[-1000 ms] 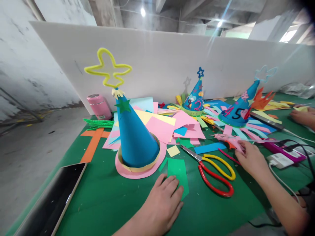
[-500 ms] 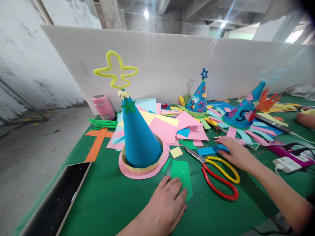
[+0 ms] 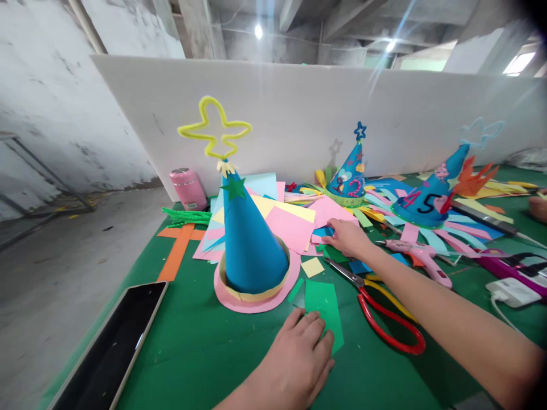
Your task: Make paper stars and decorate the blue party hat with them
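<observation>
My left hand lies with fingers spread on the green table, its fingertips on the edge of a green paper piece. Over the paper scraps, my right hand stretches out, fingers apart, touching or just above a small blue paper piece. Between the hands and the pile lie scissors with one red and one yellow handle, partly under my right forearm. A blue cone hat with a green star, a yellow pipe-cleaner shape and a pink brim stands upright beyond my left hand.
A phone lies at left, near orange strips, green pipe cleaners and a pink bottle. Two decorated hats stand farther back. At right are a pink glue gun, a power strip and another person's hand.
My right hand has moved left and away from me, off the blue strip beside the glue gun, to the paper pile. My left hand stays on the green paper. The view has shifted slightly.
</observation>
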A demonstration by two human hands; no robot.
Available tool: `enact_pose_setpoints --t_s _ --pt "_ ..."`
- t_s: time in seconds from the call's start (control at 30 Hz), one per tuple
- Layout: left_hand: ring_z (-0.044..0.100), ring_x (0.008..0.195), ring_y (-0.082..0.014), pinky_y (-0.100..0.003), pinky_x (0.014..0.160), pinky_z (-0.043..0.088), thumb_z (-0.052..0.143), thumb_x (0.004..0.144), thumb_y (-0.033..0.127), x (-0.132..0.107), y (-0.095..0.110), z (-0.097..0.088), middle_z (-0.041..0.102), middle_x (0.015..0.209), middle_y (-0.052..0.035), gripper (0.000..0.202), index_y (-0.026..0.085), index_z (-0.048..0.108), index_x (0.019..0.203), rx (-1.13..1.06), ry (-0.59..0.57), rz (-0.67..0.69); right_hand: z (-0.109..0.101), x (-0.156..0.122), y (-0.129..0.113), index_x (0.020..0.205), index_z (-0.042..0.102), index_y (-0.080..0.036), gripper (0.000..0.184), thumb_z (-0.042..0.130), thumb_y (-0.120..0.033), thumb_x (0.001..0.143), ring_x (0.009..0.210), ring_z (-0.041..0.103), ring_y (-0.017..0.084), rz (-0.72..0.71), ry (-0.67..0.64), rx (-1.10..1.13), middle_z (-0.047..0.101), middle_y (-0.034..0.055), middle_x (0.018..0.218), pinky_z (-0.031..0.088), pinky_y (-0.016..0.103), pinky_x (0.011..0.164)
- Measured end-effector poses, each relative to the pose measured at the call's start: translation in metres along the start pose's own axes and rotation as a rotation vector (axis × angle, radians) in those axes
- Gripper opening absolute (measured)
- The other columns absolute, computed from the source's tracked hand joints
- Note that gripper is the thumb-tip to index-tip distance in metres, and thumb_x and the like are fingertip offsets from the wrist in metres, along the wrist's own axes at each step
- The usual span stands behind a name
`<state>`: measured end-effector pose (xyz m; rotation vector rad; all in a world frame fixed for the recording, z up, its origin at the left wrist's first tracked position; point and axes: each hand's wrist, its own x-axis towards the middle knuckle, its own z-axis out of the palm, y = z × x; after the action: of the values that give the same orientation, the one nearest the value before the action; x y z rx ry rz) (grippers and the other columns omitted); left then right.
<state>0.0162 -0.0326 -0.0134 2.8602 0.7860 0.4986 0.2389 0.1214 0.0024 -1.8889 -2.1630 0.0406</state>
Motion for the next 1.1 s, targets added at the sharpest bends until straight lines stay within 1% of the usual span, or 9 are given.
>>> enact_pose_setpoints --t_s 0.1,0.2,0.3,0.4,0.5,0.7,0.83,1.0,1.1 --pt "0.052 0.103 -0.0263 -0.045 0.091 0.038 0.041 0.084 0.025 0.000 0.000 0.001 0.062 0.103 -0.0128 0.029 0.014 0.051 0.108 -0.005 0.008 0.010 0.009 0.011 -0.001 0.099 0.054 -0.016 0.044 0.066 -0.042 0.065 0.089 0.058 0.027 0.071 -0.024 0.042 0.064 0.0120 0.096 0.041 0.030 0.067" --pt "0.052 0.104 -0.0264 -0.045 0.091 0.038 0.042 0.083 0.025 0.000 -0.001 0.003 0.062 0.104 -0.0129 0.029 0.014 0.051 0.108 -0.014 0.019 0.013 0.006 0.014 0.006 0.099 0.054 -0.016 0.046 0.069 -0.040 0.063 0.086 0.058 0.026 0.141 -0.072 0.111 0.063 0.0094 0.094 0.043 0.030 0.066" --pt "0.052 0.104 -0.0266 -0.044 0.091 0.038 0.042 0.083 0.026 -0.001 -0.003 0.006 0.062 0.105 -0.0126 0.029 0.014 0.051 0.108 -0.016 0.024 0.009 -0.002 0.014 0.011 0.101 0.054 -0.015 0.033 0.063 -0.032 0.074 0.083 0.059 0.021 0.201 -0.148 0.220 0.062 0.0061 0.093 0.046 0.032 0.070" --pt "0.052 0.105 -0.0263 -0.044 0.091 0.038 0.042 0.083 0.028 -0.002 -0.005 0.009 0.062 0.105 -0.0115 0.029 0.014 0.051 0.107 -0.014 0.016 0.010 -0.010 0.014 0.010 0.108 0.052 -0.015 0.025 0.050 -0.026 0.086 0.088 0.058 0.018 0.270 -0.223 0.355 0.057 0.0067 0.106 0.049 0.037 0.074" --pt "0.053 0.103 -0.0253 -0.042 0.090 0.039 0.043 0.082 0.030 -0.003 -0.007 0.014 0.063 0.102 -0.0106 0.028 0.015 0.051 0.105 0.001 0.025 0.026 -0.018 0.014 0.006 0.111 0.051 -0.015 0.027 0.049 -0.026 0.086 0.091 0.057 0.019 0.353 -0.253 0.476 0.055 0.0074 0.110 0.049 0.038 0.075" --pt "0.054 0.102 -0.0254 -0.042 0.089 0.039 0.044 0.082 0.029 -0.002 -0.006 0.013 0.062 0.102 -0.0108 0.028 0.015 0.051 0.105 0.016 0.037 0.022 -0.029 0.020 0.008 0.111 0.050 -0.015 0.028 0.050 -0.026 0.086 0.092 0.057 0.019 0.487 -0.218 0.631 0.054 0.0076 0.111 0.049 0.039 0.075" --pt "0.051 0.106 -0.0255 -0.043 0.092 0.037 0.042 0.083 0.029 -0.002 -0.005 0.010 0.061 0.105 -0.0105 0.029 0.015 0.049 0.108 -0.016 0.012 0.011 -0.030 0.023 0.009 0.111 0.050 -0.015 0.028 0.050 -0.026 0.086 0.092 0.057 0.019 0.496 -0.201 0.676 0.054 0.0075 0.111 0.049 0.039 0.076" --pt "0.050 0.106 -0.0264 -0.045 0.092 0.036 0.040 0.084 0.028 -0.002 -0.005 0.008 0.060 0.107 -0.0115 0.031 0.015 0.049 0.110 -0.025 -0.002 0.022 -0.031 0.020 0.008 0.111 0.050 -0.015 0.027 0.049 -0.026 0.086 0.092 0.057 0.019 0.441 -0.192 0.657 0.054 0.0073 0.111 0.049 0.039 0.076" --pt "0.050 0.106 -0.0263 -0.045 0.092 0.037 0.039 0.085 0.026 -0.001 -0.004 0.005 0.060 0.107 -0.0115 0.030 0.015 0.049 0.110 -0.018 -0.003 0.020 -0.034 0.013 0.014 0.107 0.052 -0.012 0.027 0.053 -0.026 0.084 0.082 0.060 0.018 0.373 -0.164 0.604 0.060 0.0073 0.097 0.049 0.034 0.071"
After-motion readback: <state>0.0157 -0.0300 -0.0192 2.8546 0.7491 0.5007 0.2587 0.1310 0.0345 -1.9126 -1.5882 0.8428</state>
